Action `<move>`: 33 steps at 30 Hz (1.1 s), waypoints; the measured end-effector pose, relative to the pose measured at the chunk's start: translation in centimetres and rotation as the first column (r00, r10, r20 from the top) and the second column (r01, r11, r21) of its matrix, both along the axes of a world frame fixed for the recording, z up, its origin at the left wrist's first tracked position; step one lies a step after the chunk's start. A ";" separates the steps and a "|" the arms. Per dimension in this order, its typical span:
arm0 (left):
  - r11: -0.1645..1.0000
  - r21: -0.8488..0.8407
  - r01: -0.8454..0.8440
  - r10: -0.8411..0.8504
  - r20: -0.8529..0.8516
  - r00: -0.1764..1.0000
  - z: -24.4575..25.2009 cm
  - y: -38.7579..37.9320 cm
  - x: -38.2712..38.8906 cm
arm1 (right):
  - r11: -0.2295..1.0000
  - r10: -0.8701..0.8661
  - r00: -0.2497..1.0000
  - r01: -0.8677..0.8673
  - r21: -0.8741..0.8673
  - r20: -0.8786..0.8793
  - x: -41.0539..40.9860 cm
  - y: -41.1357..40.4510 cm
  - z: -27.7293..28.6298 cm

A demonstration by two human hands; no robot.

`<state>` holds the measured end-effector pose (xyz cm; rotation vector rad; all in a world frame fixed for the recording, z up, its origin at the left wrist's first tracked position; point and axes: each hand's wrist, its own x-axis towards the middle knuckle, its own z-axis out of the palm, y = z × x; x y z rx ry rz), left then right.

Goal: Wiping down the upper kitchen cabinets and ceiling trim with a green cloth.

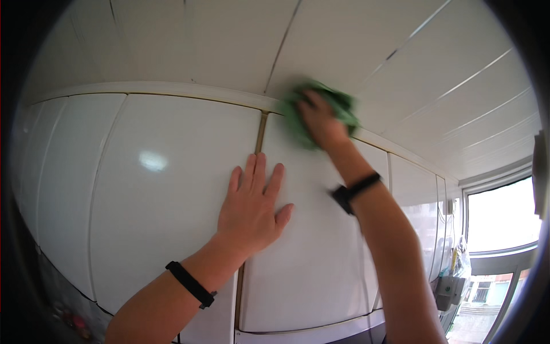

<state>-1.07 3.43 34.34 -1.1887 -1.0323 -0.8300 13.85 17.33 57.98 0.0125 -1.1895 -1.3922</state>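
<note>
My right hand (322,122) presses a green cloth (296,124) against the trim where the white wall cabinets meet the panelled ceiling; hand and cloth are blurred. Below and to the left, my left hand (253,206) lies flat with its fingers apart over the gap between two cabinet doors, holding nothing. The left cabinet door (172,215) is white and glossy, with a bright reflection. The right cabinet door (300,275) stretches beneath my right arm. A black band is on each wrist.
Overhead runs the white panelled ceiling (206,43) with thin seams. At the right are a window (502,219), a clear plastic bag (461,260) and a pale box-shaped device (449,292) by the wall. A thin cable hangs beside my right forearm.
</note>
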 end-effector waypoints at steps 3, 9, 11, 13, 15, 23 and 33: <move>1.000 -0.010 0.015 -0.015 0.002 1.000 0.4 0.4 -0.3 | 0.982 0.142 0.988 -0.134 -0.134 0.053 -9.3 -7.7 0.5; 0.999 -0.015 -0.031 0.032 0.035 0.999 0.0 -0.3 -1.2 | 0.916 0.325 0.938 -0.281 -0.286 0.122 -3.5 -6.6 -0.5; 0.999 -0.003 -0.043 0.044 0.049 0.998 -0.5 -0.4 -1.8 | 0.810 0.272 0.962 -0.225 -0.541 0.007 2.1 -3.3 -1.7; 1.000 0.012 -0.027 0.026 0.032 0.999 -0.1 0.1 -0.9 | 0.820 -0.566 0.772 0.491 -0.293 -0.289 10.2 5.6 -0.4; 1.000 -0.001 -0.009 0.009 0.025 1.000 0.1 0.2 -0.8 | 0.872 0.122 0.952 -0.238 -0.429 -0.280 15.0 8.0 -2.2; 1.000 0.027 0.016 -0.016 0.017 1.000 -0.4 -0.4 -1.2 | 0.672 0.596 0.793 -0.579 -0.463 -0.126 -2.5 -7.3 -1.5; 0.993 0.059 0.099 -0.099 0.009 0.995 -0.2 0.2 -1.3 | 0.977 0.170 0.968 -0.142 -0.157 0.186 -13.7 -14.5 1.3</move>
